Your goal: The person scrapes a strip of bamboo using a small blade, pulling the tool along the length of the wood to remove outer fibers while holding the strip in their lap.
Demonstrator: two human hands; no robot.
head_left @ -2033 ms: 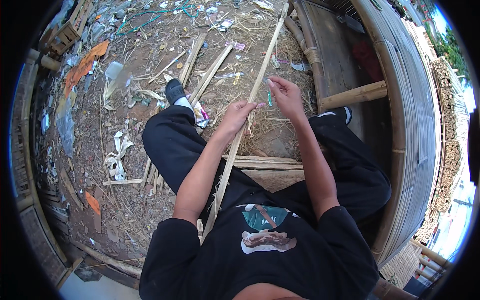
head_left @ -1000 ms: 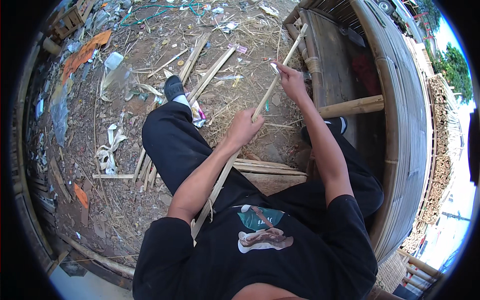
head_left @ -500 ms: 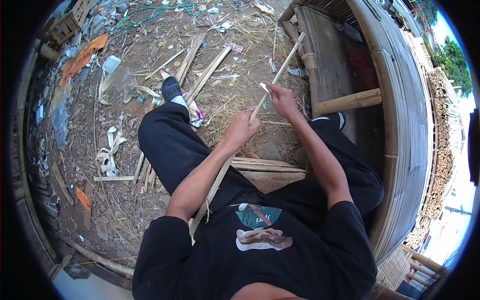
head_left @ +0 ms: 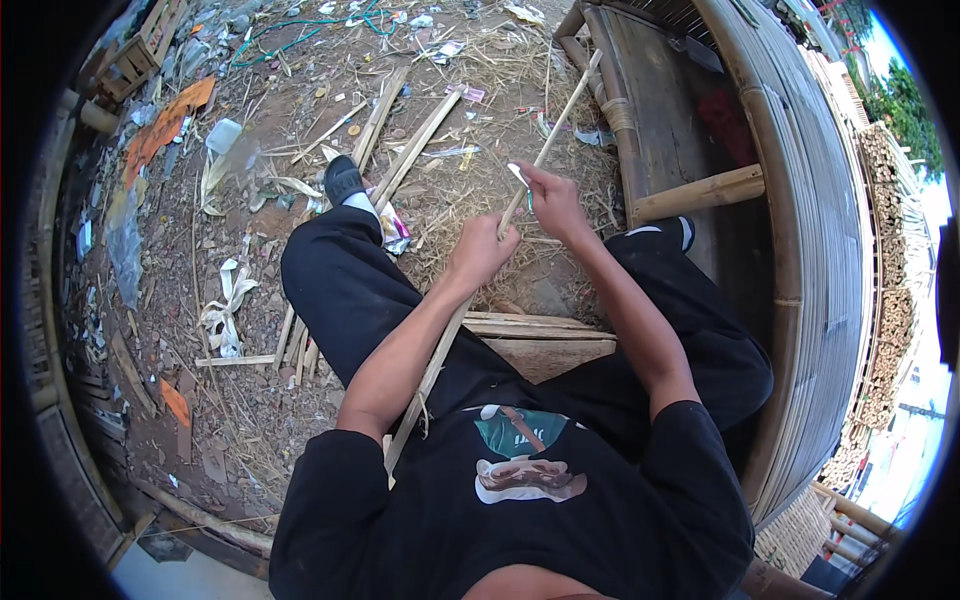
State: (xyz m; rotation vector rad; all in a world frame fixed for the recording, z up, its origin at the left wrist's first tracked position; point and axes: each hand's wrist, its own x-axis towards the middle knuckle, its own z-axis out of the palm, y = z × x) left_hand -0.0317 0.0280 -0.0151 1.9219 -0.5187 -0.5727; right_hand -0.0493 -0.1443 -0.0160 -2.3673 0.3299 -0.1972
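A long, pale bamboo strip (head_left: 567,112) slants from beside the bench at the upper right down past my left forearm to my lap. My left hand (head_left: 483,250) is closed round its middle, above my thighs. Just beyond, my right hand (head_left: 558,207) is closed beside the strip on what looks like a small knife (head_left: 518,173). Only a bright sliver of it shows near my fingertips; my fingers hide the rest. The strip's lower end, with a frayed shaving on it, rests against my shirt.
Split bamboo pieces (head_left: 415,150) lie beyond my left foot, others (head_left: 540,328) between my legs. A bamboo bench (head_left: 690,197) stands close on my right. Litter, straw and an orange sheet (head_left: 165,130) cover the ground to the left. Stacked bamboo sticks (head_left: 893,270) stand far right.
My right hand has shifted slightly toward me and to the left along the strip. The strip's far end has moved a little left. My left hand keeps its hold.
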